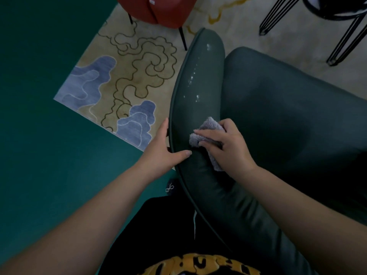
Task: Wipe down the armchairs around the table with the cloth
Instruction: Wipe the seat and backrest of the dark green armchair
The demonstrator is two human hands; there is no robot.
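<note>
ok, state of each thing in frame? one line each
green armchair: upright, white wet-looking specks on the armrest top ahead of the cloth
cloth: bunched, pressed on the armrest
right hand: grip round the cloth
left hand: fingers outside the armrest edge, thumb on top
red chair: standing on the rug, untouched
rug: flat, corner on the green floor

red chair (158, 8) cut off by top edge; left hand (165, 153) fingers hidden behind armchair (278, 116).
</note>
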